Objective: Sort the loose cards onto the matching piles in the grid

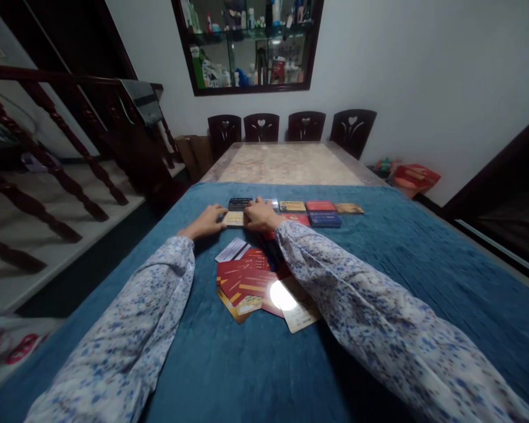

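Both my arms in flowered sleeves reach forward over a blue cloth (401, 276). My left hand (207, 221) and my right hand (258, 215) rest with fingers curled on the two ends of a beige card (234, 219). Just beyond it lies a dark card (239, 203). To the right runs a row of cards: a yellow one (292, 206), a red one (320, 205), a blue stack (325, 219) and a tan one (349, 208). Closer to me lies a loose fan of red and beige cards (255, 285).
The blue cloth covers the near half of a long marble-topped table (286, 161). Several dark chairs (261, 127) stand at its far end under a wall cabinet (251, 44). A wooden stair rail (48, 117) runs along the left. Red bags (414, 176) lie on the floor at right.
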`<state>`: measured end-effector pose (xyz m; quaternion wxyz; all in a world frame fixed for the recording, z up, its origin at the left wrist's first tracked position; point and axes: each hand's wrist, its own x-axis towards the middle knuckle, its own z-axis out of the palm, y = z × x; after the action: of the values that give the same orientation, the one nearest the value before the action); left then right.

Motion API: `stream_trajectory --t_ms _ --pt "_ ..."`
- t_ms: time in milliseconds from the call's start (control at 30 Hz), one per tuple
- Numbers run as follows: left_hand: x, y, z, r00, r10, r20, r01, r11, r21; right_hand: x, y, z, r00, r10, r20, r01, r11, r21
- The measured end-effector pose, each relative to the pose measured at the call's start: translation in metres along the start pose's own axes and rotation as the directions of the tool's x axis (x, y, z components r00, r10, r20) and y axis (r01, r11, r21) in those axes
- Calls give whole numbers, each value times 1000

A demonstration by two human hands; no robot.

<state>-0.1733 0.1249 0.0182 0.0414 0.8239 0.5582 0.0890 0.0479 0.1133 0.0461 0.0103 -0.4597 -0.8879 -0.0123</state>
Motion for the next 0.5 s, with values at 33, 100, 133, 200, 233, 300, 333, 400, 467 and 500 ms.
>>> stream_trajectory --t_ms 33,100,133,200,233,300,333,400,467,500 --pt "1 0 0 1000 -2 7 2 1000 12 2 0 1 1000 0 5 0 1000 4" --pt "4 -1 1 1000 -2 16 1 1000 31 5 1 3 1000 2 11 -2 1000 12" --pt "5 -1 2 1000 -1 21 1 999 38 7 2 4 1000 2 13 -2 1000 14" --pt "7 -2 4 1000 0 31 -2 999 47 9 3 6 1000 6 16 -6 1000 13" --pt "8 -2 4 999 0 36 -2 999 49 11 4 6 1000 9 17 -9 1000 10" --pt "10 -3 5 999 2 39 -4 999 46 13 4 7 1000 12 21 -12 1000 4" --pt "11 -4 6 999 5 40 -7 999 44 14 5 7 1000 13 23 -13 1000 2" --pt "13 -6 7 999 10 43 -12 999 43 16 5 7 999 13 32 -13 1000 -1" --pt "15 -7 7 999 15 50 -17 999 46 17 5 7 999 14 39 -14 1000 -2" --pt "16 -8 8 998 15 55 -18 999 47 18 5 7 999 15 42 -15 1000 -2"
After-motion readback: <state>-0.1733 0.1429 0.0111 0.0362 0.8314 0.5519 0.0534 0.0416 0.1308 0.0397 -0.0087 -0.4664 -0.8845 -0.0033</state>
